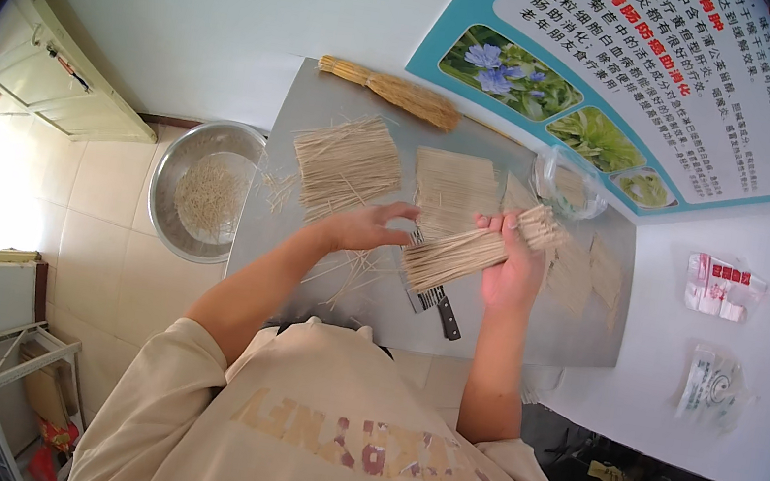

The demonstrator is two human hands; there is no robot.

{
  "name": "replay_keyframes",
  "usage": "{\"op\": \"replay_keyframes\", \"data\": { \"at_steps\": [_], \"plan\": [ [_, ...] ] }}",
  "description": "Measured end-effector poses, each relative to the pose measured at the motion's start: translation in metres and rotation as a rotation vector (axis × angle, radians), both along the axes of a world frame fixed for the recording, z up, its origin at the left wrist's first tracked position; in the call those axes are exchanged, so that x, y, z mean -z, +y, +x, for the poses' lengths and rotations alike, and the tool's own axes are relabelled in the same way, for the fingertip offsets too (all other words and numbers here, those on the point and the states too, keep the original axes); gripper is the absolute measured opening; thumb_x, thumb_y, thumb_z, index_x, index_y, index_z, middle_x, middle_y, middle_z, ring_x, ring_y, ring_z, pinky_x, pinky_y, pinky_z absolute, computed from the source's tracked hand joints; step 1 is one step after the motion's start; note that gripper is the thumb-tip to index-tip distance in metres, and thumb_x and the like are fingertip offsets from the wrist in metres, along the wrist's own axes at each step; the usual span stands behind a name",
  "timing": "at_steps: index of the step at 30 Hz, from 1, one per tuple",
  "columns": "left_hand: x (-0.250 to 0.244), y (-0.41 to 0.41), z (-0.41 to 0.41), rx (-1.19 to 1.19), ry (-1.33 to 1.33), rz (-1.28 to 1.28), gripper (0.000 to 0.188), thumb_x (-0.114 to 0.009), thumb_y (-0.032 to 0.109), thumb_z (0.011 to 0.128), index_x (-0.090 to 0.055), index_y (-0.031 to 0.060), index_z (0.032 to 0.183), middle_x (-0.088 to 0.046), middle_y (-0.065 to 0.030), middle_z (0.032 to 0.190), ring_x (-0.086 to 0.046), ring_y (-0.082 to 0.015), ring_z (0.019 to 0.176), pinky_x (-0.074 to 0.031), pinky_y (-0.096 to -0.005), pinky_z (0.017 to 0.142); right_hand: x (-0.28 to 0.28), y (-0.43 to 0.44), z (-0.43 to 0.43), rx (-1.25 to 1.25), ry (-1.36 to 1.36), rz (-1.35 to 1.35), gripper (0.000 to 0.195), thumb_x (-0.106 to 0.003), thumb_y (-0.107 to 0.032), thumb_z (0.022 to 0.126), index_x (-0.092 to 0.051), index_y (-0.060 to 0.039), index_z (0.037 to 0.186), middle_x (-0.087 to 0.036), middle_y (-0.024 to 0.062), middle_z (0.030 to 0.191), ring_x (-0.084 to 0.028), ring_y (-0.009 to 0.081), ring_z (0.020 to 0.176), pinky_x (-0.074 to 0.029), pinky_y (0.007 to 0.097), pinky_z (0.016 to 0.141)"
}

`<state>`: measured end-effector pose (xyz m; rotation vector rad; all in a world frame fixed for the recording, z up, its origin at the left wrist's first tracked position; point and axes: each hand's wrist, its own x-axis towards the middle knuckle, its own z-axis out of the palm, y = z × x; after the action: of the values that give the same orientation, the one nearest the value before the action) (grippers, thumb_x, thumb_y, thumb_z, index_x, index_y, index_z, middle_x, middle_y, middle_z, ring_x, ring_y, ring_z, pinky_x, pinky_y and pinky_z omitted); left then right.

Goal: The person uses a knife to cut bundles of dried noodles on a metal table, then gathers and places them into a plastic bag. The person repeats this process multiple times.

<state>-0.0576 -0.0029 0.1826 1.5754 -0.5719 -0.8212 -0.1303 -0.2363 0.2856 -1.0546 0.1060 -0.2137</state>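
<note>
My right hand [518, 260] is closed around a bundle of dried noodles [457, 255], held at a slant above the metal table [490, 338]. My left hand [372, 227] has its fingers apart beside the bundle's left end; whether a fingertip touches it I cannot tell. Under the bundle lies a kitchen knife [449, 319] with a black handle, its blade partly covered. A loose pile of noodles [348, 164] spreads to the left, and a neater stack of noodles [457, 184] lies behind the bundle. Stray noodles [353, 277] are scattered before me.
A straw hand broom [399, 93] lies along the back edge. At the back right sits a clear plastic bag [572, 186]. Flat noodle portions [570, 276] lie on the right. A steel basin [161, 188] holding noodle scraps stands left of the table. A printed poster [514, 73] covers the wall.
</note>
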Motion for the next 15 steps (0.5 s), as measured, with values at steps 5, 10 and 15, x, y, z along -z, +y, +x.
{"op": "replay_keyframes", "data": {
  "at_steps": [5,10,15],
  "plan": [
    [-0.029,-0.026,-0.014,0.477,0.568,-0.194,0.062,-0.059,0.043,0.107,-0.05,-0.0002,0.151,-0.061,-0.0202,0.145,-0.059,-0.0286,0.136,-0.048,-0.0442,0.114,0.062,-0.041,0.024,-0.107,0.153,0.497,0.038,-0.064,-0.033,0.105,-0.058,-0.0004,0.125,-0.064,0.0137,0.113,-0.062,0.0317,0.112,-0.043,0.0552,0.117],
    [-0.002,-0.022,-0.049,0.384,1.25,-0.496,0.054,-0.058,0.035,0.11,-0.05,-0.0018,0.148,-0.066,-0.0208,0.134,-0.072,-0.0304,0.111,-0.058,-0.0454,0.102,0.07,-0.014,-0.001,-0.241,0.033,0.701,0.089,-0.036,-0.071,0.105,-0.043,0.0032,0.154,-0.049,0.0248,0.154,-0.042,0.0398,0.148,-0.032,0.0576,0.125],
    [0.01,-0.026,-0.071,0.331,1.112,-0.381,0.046,-0.065,0.027,0.107,-0.054,0.0007,0.142,-0.069,-0.0081,0.103,-0.07,-0.0189,0.082,-0.061,-0.0359,0.075,0.08,-0.016,-0.026,-0.216,0.057,0.8,0.104,-0.023,-0.081,0.101,-0.036,0.0039,0.16,-0.032,0.0271,0.168,-0.026,0.0402,0.159,-0.03,0.0607,0.125]
  ]
}}
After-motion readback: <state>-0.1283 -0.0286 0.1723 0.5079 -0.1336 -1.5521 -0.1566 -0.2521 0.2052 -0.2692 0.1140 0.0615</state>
